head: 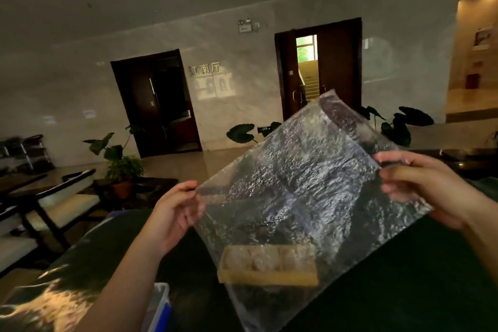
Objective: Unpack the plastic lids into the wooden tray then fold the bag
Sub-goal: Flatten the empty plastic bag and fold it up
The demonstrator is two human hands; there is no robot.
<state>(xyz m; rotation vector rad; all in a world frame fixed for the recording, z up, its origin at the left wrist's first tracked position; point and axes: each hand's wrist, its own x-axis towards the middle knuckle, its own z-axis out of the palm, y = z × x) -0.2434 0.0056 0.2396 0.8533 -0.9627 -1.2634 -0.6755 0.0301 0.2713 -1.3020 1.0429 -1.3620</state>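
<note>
- At the far left, well apart from the hands, a dark-framed chair point(58, 197) with a pale seat stands on the glossy floor, and a potted plant point(122, 167) in an orange pot stands just beyond it
- Near the bottom edge, beside the left forearm, a clear container point(159, 307) with a blue edge shows only in part; its contents cannot be made out
- Left of centre, the left hand point(175, 210) is raised above the dark green table point(404, 277), thumb and fingers closed in a pinch on the left edge of the bag point(310, 191)
- Across the middle, the bag, clear bubble-textured plastic, is held up in the air, spread flat and tilted, its upper corner high toward the right-hand doorway point(318, 67)
- Below centre, the wooden tray point(266, 277) rests on the table and is seen through the lower part of the bag; pale rounded plastic lids point(256, 259) lie inside it, blurred by the plastic, so their number cannot be told
- At the right, the right hand point(420, 186) grips the bag's right edge, fingers closed over the plastic
</note>
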